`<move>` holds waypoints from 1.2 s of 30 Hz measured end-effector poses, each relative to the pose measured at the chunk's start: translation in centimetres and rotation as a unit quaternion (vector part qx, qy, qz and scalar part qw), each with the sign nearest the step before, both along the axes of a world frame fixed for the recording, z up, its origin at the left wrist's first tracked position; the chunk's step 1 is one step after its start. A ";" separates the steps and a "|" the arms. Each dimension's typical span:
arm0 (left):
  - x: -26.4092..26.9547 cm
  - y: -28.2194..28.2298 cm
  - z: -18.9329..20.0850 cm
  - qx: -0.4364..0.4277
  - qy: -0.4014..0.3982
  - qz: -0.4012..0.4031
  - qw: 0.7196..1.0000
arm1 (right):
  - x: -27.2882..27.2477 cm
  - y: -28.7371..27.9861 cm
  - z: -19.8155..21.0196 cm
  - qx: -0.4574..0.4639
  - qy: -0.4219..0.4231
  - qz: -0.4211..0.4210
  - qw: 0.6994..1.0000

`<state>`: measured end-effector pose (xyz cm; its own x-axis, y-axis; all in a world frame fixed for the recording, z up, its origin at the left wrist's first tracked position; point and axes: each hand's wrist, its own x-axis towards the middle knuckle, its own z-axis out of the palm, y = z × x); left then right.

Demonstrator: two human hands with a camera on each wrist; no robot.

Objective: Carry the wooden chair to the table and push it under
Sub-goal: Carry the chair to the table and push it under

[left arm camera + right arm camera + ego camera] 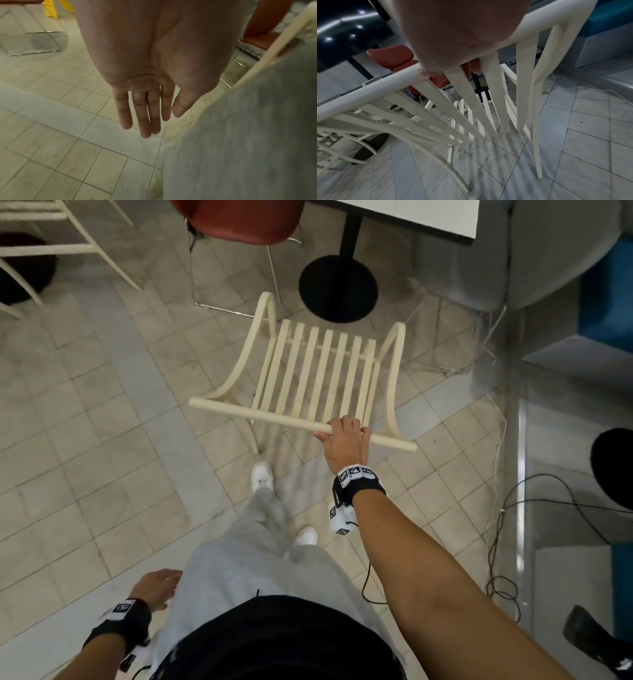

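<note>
The cream wooden chair [318,378] with a slatted back is in front of me, tilted away toward the table. My right hand [344,436] grips its round top rail right of centre; in the right wrist view the fingers [471,67] curl over the chair [488,102] rail. My left hand [157,587] hangs by my left thigh, holding nothing; the left wrist view shows the left hand [145,108] with straight fingers over the floor. The white table [418,217] with a black round base [337,289] stands just beyond the chair.
A red chair [239,220] on a metal frame stands left of the table base. Another cream chair [51,251] is at the far left. Cables [500,508] trail over the tiles at the right, near a blue bench [606,302] and a black round base [613,470].
</note>
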<state>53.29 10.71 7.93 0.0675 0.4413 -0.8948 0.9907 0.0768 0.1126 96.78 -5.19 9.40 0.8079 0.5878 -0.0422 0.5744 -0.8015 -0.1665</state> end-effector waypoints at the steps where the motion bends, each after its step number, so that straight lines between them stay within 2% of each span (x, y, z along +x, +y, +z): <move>1: 1.0 0.4 0.1 0.004 0.012 -0.044 0.999 | 0.8 0.5 0.0 0.002 -0.004 -0.001 1.000; 4: 4.3 2.4 0.3 0.002 0.026 -0.123 0.992 | 3.2 2.0 0.0 0.008 -0.015 -0.007 1.000; 9: 10.0 8.9 0.5 0.026 0.025 -0.199 0.979 | 7.8 5.0 0.1 -0.007 -0.019 -0.021 1.000; 16: 18.1 18.1 0.9 0.026 -0.046 -0.089 0.995 | 13.6 8.5 0.8 -0.001 0.012 -0.023 1.000; 22: 22.1 22.8 -0.1 0.004 -0.075 -0.055 0.996 | 16.3 10.0 0.8 -0.042 0.001 -0.020 0.999; 30: 25.2 22.3 -1.1 -0.043 -0.058 0.007 0.997 | 19.8 11.6 0.5 -0.045 -0.038 -0.010 0.998; 36: 27.7 21.1 -1.1 -0.052 -0.038 0.052 0.997 | 23.1 13.1 0.5 -0.034 -0.028 -0.008 0.999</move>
